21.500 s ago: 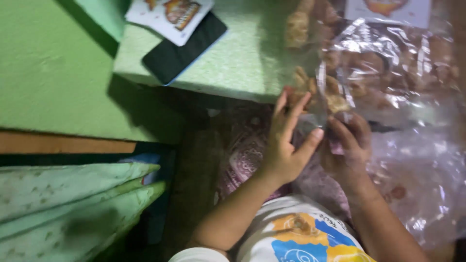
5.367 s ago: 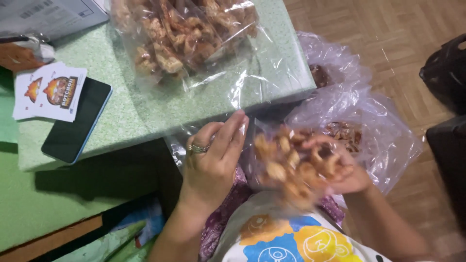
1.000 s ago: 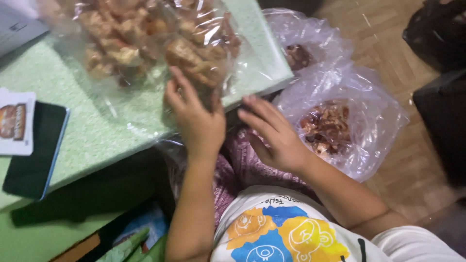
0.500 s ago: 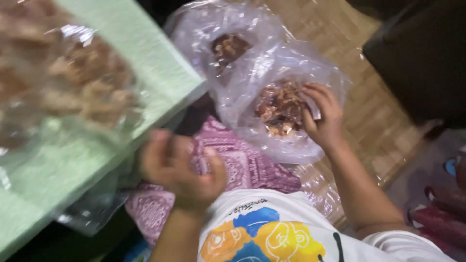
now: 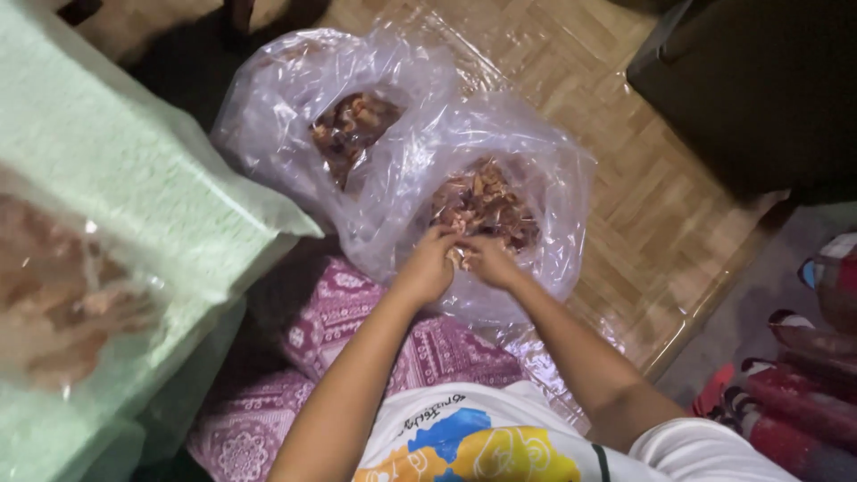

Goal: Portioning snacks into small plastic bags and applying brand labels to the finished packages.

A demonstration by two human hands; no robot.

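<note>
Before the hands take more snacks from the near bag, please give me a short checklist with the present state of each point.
1. Near bag mouth is open: ok.
2. Brown snacks remain inside it: ok.
3. Left hand and right hand are both at the bag's mouth, touching each other: ok.
4. What the fingers pinch between them: cannot tell, too small.
5. Far bag stays open beside, with snacks inside: ok.
6. Bag on the green table sits safely from the edge: cannot tell, blurred.

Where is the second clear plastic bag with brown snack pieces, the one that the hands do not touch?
In the head view, that clear plastic bag of brown pieces lies on the wooden floor, up and left of the bag both hands reach into, beside the green table.
</note>
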